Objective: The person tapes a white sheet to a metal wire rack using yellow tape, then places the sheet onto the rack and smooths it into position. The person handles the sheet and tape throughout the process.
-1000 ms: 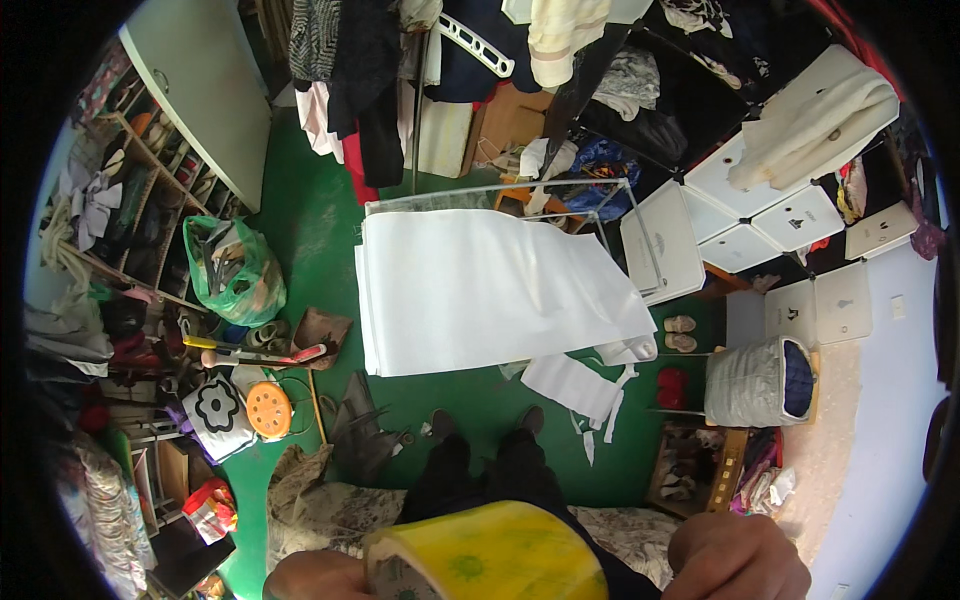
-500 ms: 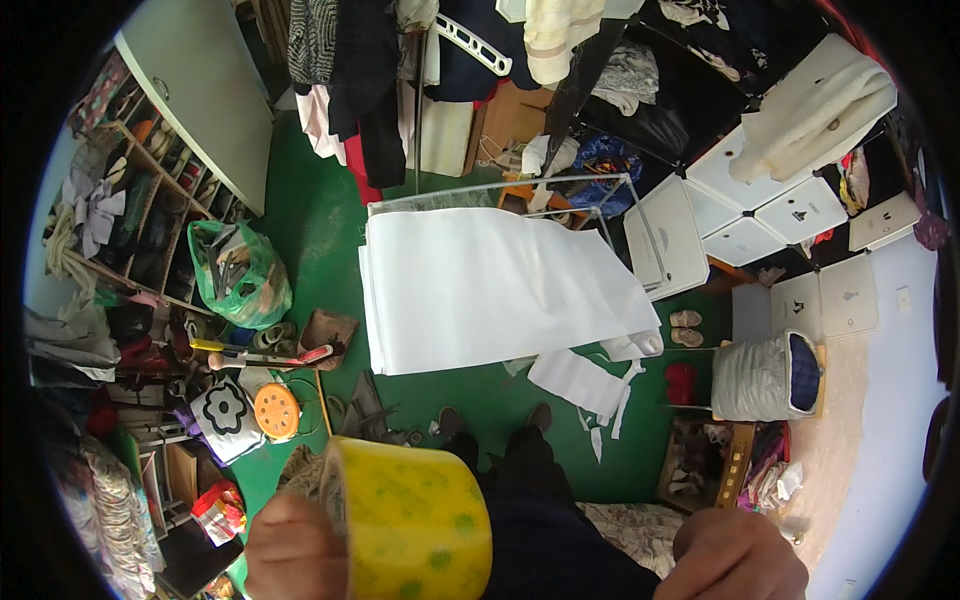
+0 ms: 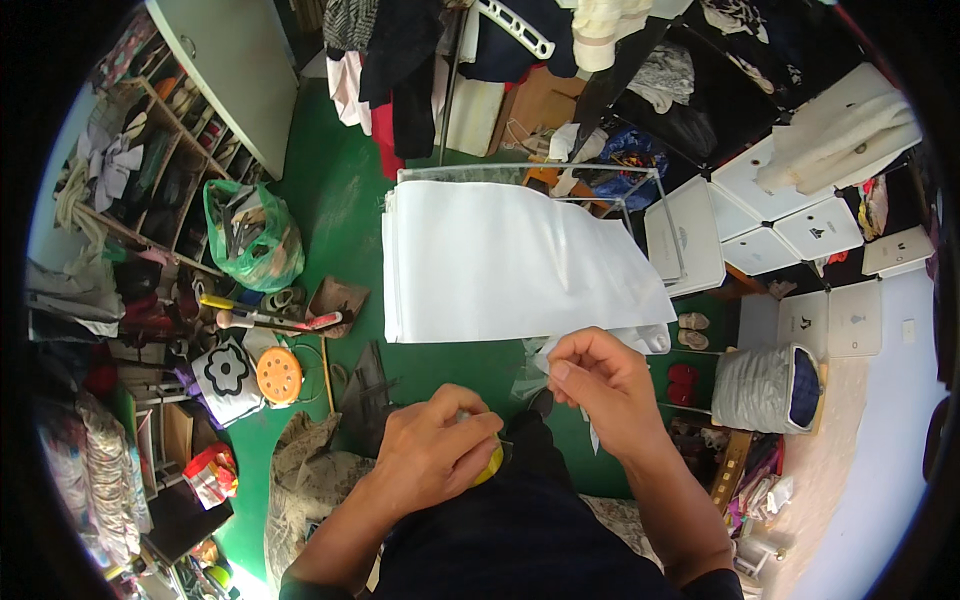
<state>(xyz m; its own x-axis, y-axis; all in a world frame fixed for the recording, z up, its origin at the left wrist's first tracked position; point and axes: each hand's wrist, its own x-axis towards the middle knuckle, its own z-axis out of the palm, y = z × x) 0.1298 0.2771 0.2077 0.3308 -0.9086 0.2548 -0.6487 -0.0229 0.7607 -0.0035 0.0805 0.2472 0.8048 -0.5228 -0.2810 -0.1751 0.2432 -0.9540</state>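
Gripping the yellow tape roll [image 3: 489,467] before the torso [image 3: 480,550] (likely light, stiff and slick, best held by its edges), the left hand [image 3: 440,443] curls snugly, while the right hand [image 3: 603,385] pinches thumb to forefinger, on what I cannot tell.

a cluttered home room, with clothes [image 3: 400,70], a full shoe rack [image 3: 181,124] and a white-doored cabinet [image 3: 797,242]

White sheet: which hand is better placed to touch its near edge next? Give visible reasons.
Likely the right hand: it appears nearer the white sheet, while the left hand sits lower in view, holding the yellow roll.
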